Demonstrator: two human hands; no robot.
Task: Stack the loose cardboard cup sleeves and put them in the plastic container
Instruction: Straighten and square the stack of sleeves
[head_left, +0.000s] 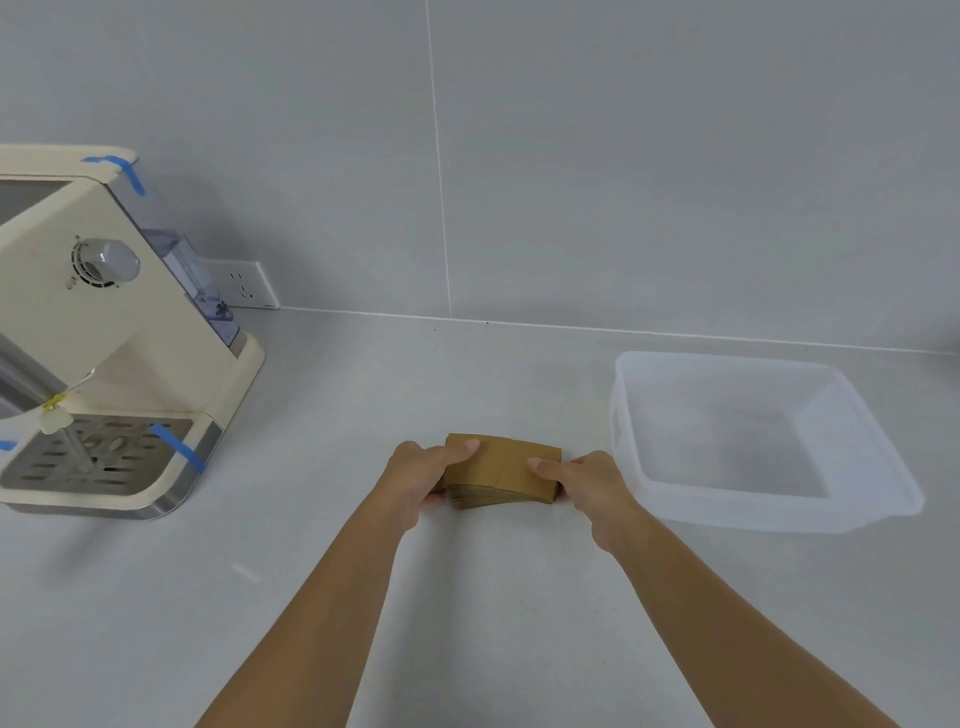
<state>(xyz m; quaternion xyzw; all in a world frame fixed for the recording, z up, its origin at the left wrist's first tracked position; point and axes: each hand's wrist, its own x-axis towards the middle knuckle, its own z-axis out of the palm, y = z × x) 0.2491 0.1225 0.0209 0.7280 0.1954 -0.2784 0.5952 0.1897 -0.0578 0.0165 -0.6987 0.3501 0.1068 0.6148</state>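
1. While the brown cardboard sleeves (503, 470) lie gathered as one flat stack on the grey counter (467, 597), near the middle of the view and just left of the plastic container (883, 467), the step in hand appears to be squaring the stack before it is lifted.
2. To do this well, pressure should come evenly from both short ends so the edges line up; squeezing too hard would likely bow the thin card and fan the lower layers, whose edges already show slightly uneven along the near side.
3. A lift would best keep the stack level and pinched from both ends, then travel right over the near-left rim of the container, which stands open and holds nothing visible.
4. Left hand (421, 480): closed around the left end of the stack, thumb on the top face, fingers curled beneath or against the end.
5. Right hand (592, 486): gripping the right end, thumb lying on the top face, fingers wrapped down the far side of the end; it sits just beside the container wall without clearly touching it.
6. Both forearms reach forward from the near edge, converging on the stack.
7. Coffee machine (114, 332): far left, well apart from the work.
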